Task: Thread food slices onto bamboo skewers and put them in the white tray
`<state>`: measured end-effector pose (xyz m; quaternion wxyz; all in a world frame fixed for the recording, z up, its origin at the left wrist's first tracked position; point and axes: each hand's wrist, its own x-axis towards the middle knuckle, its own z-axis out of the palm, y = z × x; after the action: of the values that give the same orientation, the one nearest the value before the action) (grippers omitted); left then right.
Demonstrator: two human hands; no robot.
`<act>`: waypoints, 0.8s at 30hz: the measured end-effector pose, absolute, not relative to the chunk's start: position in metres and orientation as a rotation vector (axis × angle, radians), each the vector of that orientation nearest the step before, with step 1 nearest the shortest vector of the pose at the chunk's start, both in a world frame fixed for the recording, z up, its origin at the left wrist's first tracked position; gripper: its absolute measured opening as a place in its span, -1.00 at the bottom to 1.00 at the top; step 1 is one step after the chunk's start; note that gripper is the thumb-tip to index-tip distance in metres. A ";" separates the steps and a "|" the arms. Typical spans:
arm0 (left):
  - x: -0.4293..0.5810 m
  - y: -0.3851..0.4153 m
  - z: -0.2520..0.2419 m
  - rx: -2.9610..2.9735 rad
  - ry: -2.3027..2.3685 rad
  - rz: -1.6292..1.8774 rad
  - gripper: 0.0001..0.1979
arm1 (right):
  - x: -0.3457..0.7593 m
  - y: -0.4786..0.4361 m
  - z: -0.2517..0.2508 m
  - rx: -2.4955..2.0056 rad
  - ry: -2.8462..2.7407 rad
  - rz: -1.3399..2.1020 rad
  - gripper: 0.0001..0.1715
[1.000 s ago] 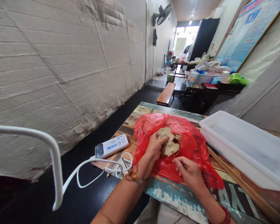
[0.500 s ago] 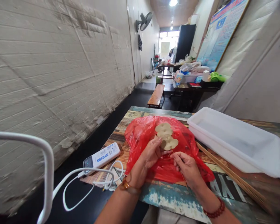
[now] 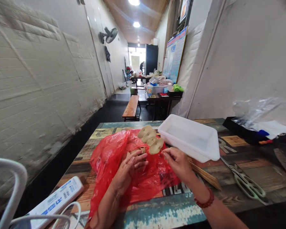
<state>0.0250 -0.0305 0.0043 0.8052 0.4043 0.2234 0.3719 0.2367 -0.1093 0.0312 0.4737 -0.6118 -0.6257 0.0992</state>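
Observation:
My right hand pinches the end of a thin skewer, mostly hidden by fingers and food. Several flat, rounded beige-green slices are threaded on it in a row, slanting up and left above the bag. What food they are, I cannot tell. My left hand is open, palm turned up and fingers apart, just left of and below the slices. Beneath both hands spreads a crumpled red plastic bag. More brownish-beige pieces show in its opening, behind my left fingertips.
A white plastic tub stands behind my right hand, with a bundle of wooden skewers in front. Scissors and a black tray lie farther right. At left are a white power bank and cable. A bench stands beyond.
My left hand has let go of the slices and opened. My right hand has moved the skewer toward the tub, and more slices show on it. The view has swung right.

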 end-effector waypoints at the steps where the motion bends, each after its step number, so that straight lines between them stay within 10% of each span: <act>1: 0.025 -0.030 0.004 0.873 0.480 0.788 -0.51 | 0.252 -0.111 0.042 -1.518 -1.523 0.214 -0.76; 24: 0.038 -0.023 -0.003 1.178 0.838 0.730 -0.61 | 0.453 -0.066 0.085 -2.206 -1.844 -0.127 -0.67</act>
<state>0.0384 -0.0226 -0.0026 0.6896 0.5268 0.3746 0.3264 0.4526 -0.0660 0.0853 0.1315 -0.7598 -0.6352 -0.0438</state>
